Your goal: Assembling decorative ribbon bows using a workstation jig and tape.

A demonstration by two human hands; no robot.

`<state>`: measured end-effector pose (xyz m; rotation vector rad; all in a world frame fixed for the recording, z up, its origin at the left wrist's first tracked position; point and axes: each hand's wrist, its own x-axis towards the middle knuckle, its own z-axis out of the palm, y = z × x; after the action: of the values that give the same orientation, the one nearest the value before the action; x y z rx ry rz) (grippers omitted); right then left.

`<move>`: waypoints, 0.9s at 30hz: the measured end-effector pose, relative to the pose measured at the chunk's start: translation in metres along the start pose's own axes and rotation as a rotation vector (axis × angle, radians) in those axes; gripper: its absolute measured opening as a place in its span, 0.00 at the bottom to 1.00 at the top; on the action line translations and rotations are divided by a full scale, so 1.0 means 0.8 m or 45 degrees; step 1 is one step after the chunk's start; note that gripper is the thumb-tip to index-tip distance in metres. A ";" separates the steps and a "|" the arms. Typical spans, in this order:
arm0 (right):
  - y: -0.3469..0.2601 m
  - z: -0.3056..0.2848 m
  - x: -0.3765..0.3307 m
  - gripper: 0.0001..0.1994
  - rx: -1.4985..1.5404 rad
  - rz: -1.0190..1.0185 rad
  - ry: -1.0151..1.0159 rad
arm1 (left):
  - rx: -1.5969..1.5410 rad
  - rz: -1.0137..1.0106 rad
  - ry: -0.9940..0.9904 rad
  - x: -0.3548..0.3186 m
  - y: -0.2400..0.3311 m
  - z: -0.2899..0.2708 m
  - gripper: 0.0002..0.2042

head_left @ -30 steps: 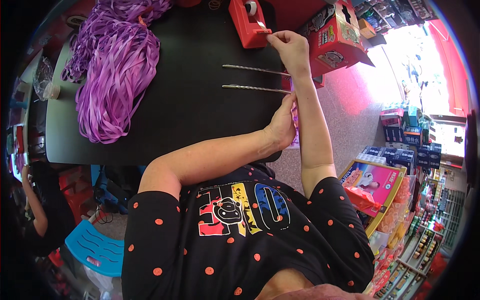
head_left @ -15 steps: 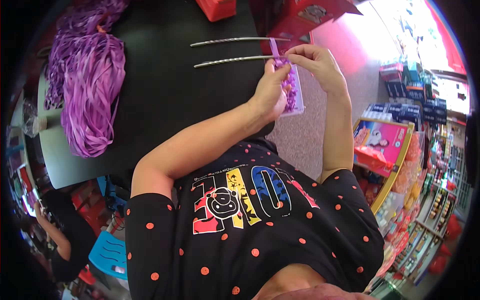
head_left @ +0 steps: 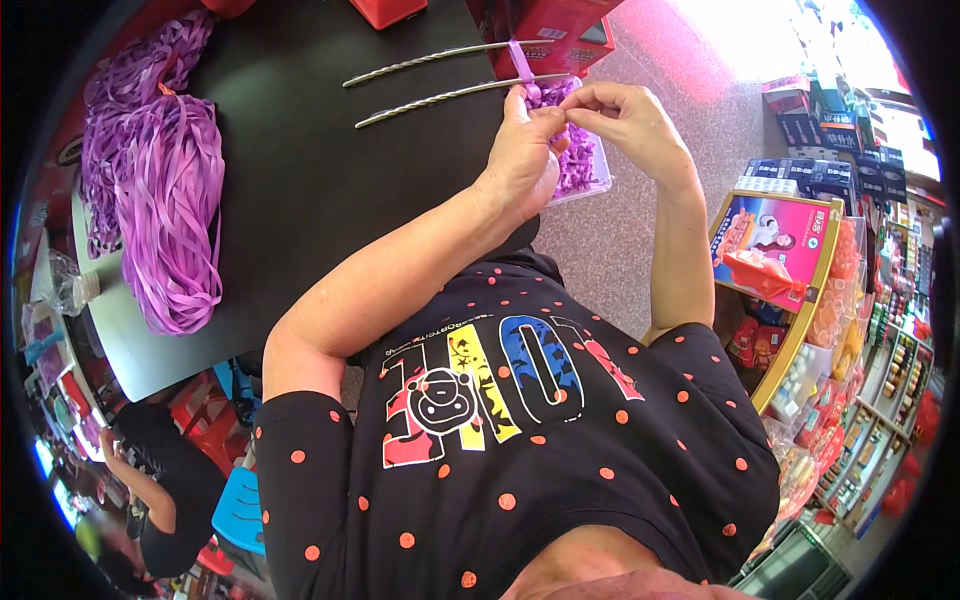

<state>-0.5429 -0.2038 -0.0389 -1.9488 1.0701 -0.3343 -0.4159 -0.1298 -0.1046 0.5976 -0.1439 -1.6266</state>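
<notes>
Black desk (head_left: pixel 300 190), far left: heap of purple ribbon (head_left: pixel 165 210). Far right edge: clear box (head_left: pixel 585 165) of purple pieces beside two metal rods (head_left: pixel 430 75). Left hand (head_left: pixel 525 150) and right hand (head_left: pixel 625 115) over the box, fingertips pinched shut on a small purple ribbon piece (head_left: pixel 562 125).

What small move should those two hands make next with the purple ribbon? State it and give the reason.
Probably draw the purple ribbon taut between the fingertips. Both the left hand and the right hand pinch it just above the clear box of ribbon pieces, beside the two metal rods, one already tied with a ribbon strip.
</notes>
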 end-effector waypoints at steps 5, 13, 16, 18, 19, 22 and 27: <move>-0.003 0.003 -0.009 0.12 -0.007 -0.004 0.084 | 0.082 0.021 0.023 0.000 0.001 0.002 0.31; 0.009 0.019 -0.029 0.10 0.301 0.140 0.257 | 0.072 0.019 0.057 0.003 0.001 0.001 0.26; 0.014 0.005 -0.024 0.09 0.308 0.064 0.276 | 0.031 -0.011 0.063 -0.002 0.005 0.010 0.27; 0.008 -0.007 -0.010 0.09 0.247 0.008 0.234 | -0.015 -0.037 0.087 -0.008 0.009 0.017 0.28; 0.002 -0.014 -0.001 0.08 0.187 -0.046 0.192 | -0.035 -0.055 0.102 -0.010 0.010 0.020 0.30; -0.017 -0.022 0.040 0.09 0.186 -0.257 -0.121 | -0.060 -0.063 0.063 -0.008 0.011 0.014 0.34; -0.011 -0.017 0.102 0.11 0.130 -0.159 -0.433 | -0.091 -0.074 0.048 -0.008 0.009 0.014 0.37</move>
<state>-0.4974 -0.2730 -0.0375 -1.9005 0.7011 -0.1153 -0.4146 -0.1275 -0.0900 0.5813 -0.0406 -1.6682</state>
